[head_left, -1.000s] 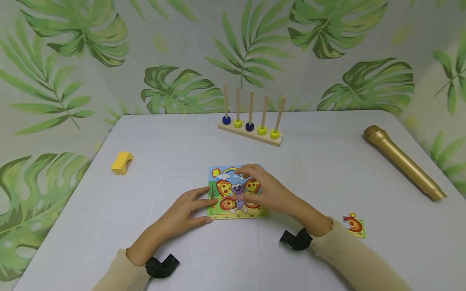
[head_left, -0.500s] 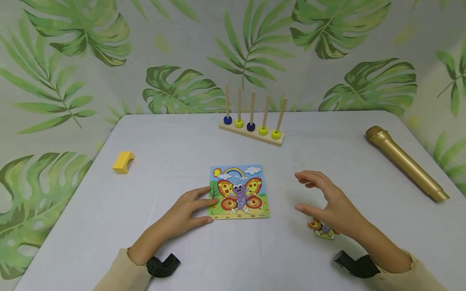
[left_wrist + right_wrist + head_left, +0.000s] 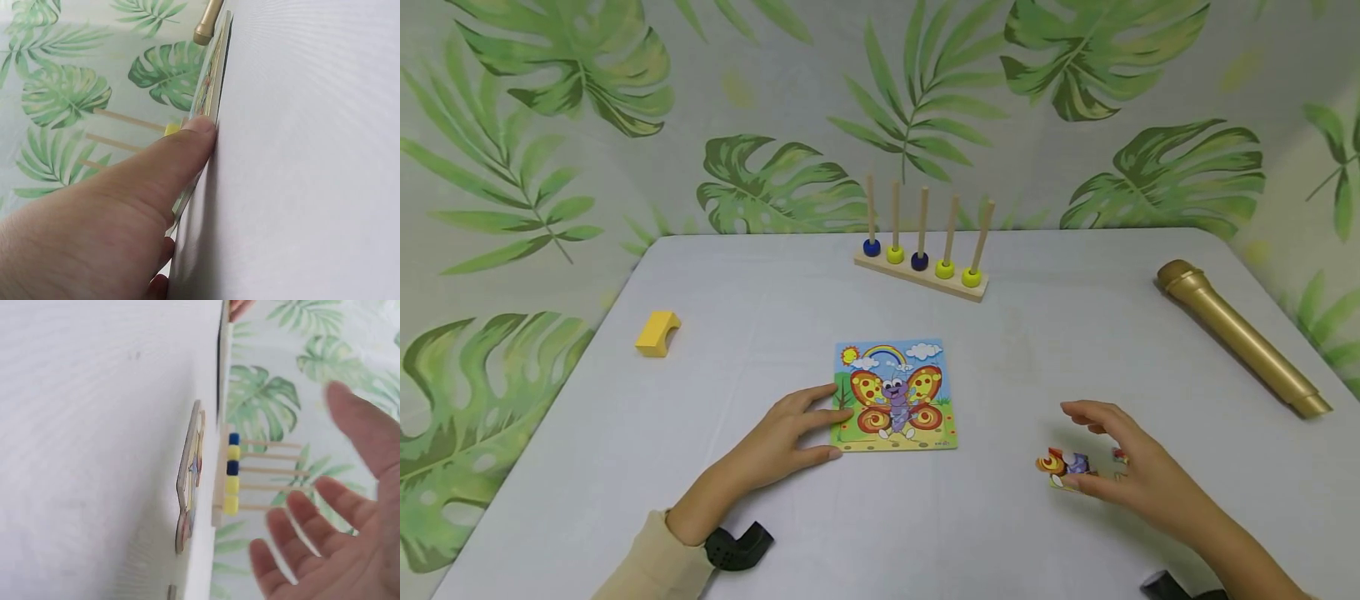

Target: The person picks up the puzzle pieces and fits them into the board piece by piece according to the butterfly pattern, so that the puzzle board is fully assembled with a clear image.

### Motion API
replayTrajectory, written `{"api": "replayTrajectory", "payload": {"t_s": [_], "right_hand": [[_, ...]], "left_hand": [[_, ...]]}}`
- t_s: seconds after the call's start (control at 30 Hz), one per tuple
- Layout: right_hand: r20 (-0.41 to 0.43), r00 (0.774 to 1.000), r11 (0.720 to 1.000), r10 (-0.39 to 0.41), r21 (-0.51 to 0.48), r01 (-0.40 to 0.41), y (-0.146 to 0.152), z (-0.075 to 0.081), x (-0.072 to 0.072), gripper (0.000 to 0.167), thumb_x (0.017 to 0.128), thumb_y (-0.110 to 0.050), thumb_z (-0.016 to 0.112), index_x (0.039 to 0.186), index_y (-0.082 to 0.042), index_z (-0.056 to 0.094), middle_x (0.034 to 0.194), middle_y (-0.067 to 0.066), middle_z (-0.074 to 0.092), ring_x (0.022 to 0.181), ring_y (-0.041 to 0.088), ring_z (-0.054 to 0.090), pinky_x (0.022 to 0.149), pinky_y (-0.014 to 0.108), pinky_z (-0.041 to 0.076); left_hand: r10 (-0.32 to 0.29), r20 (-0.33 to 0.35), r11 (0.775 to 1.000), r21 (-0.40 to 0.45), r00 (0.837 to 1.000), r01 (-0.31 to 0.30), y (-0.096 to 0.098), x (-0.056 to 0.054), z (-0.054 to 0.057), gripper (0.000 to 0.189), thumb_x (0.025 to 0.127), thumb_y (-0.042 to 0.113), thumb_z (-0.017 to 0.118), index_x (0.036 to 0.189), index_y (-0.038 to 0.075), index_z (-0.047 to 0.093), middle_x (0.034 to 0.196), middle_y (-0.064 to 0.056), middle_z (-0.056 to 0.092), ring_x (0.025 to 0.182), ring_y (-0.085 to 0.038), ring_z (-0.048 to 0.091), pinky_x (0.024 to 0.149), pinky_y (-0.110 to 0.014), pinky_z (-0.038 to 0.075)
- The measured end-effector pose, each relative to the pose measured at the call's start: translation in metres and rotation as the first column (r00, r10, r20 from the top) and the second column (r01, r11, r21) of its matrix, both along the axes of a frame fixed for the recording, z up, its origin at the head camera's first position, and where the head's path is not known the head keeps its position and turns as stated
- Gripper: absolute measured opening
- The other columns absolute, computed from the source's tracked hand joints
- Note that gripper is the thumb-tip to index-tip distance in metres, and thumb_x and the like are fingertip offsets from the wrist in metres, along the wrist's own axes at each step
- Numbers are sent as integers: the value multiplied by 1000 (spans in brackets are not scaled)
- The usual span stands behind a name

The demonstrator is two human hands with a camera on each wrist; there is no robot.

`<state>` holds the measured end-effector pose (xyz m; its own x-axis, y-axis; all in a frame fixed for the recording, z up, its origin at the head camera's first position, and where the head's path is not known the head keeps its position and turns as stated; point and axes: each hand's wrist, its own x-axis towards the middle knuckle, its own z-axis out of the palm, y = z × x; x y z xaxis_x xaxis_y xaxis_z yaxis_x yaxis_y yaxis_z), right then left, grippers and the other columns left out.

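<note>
A square butterfly puzzle board lies flat on the table. My left hand rests at its left side, fingertips over the picture and thumb by the near left corner. In the left wrist view the thumb touches the edge of the board. My right hand hovers at the right with fingers apart, holding nothing. Under and beside it lie loose puzzle pieces, partly hidden by the thumb and fingers. From the right wrist these pieces appear edge-on, apart from the hand.
Behind the board stands a wooden peg stand with blue and yellow beads. A yellow arch block lies at the left. At the far right lies a gold microphone. A leaf-patterned cloth hangs behind the table.
My right hand has left the butterfly board and moved right, then lower, over the loose pieces. The whole picture is now better exposed. My left hand stays at the board's left side.
</note>
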<state>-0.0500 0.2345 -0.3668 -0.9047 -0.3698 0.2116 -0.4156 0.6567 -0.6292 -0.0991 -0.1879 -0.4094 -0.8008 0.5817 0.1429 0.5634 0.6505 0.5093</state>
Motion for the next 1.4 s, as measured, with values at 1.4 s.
{"api": "replayTrajectory", "payload": {"t_s": [1.4], "right_hand": [[-182, 962, 978, 203, -1, -207, -45, 3, -23, 50, 68, -10, 78, 114, -15, 58, 111, -8, 55, 102, 10, 46, 87, 22, 31]], "left_hand": [[4, 13, 1000, -5, 1000, -4, 1, 0, 1, 49, 81, 45, 62, 126, 27, 54, 141, -6, 32, 126, -27, 29, 99, -47, 25]]}}
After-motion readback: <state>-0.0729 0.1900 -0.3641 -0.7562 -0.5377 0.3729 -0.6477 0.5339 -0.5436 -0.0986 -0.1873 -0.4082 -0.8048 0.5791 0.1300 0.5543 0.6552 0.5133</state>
